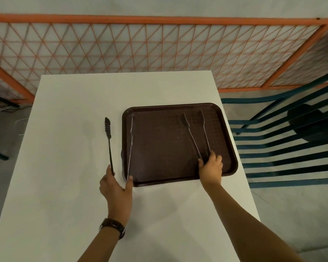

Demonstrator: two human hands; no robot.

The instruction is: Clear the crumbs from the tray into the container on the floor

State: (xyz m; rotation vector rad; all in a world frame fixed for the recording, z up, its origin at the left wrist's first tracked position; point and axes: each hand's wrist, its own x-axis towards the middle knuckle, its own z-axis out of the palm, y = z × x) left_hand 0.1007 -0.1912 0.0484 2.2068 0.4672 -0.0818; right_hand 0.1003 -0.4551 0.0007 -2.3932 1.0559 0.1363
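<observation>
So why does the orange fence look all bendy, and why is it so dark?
Head view: the wide-angle lens bows the orange fence; dim light leaves the brown tray nearly black, so crumbs cannot be made out; soft shadows fall on the white table beneath both arms.

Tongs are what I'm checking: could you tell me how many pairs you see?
2: the left tongs straddle the tray's left rim; the right tongs lie inside it.
</observation>
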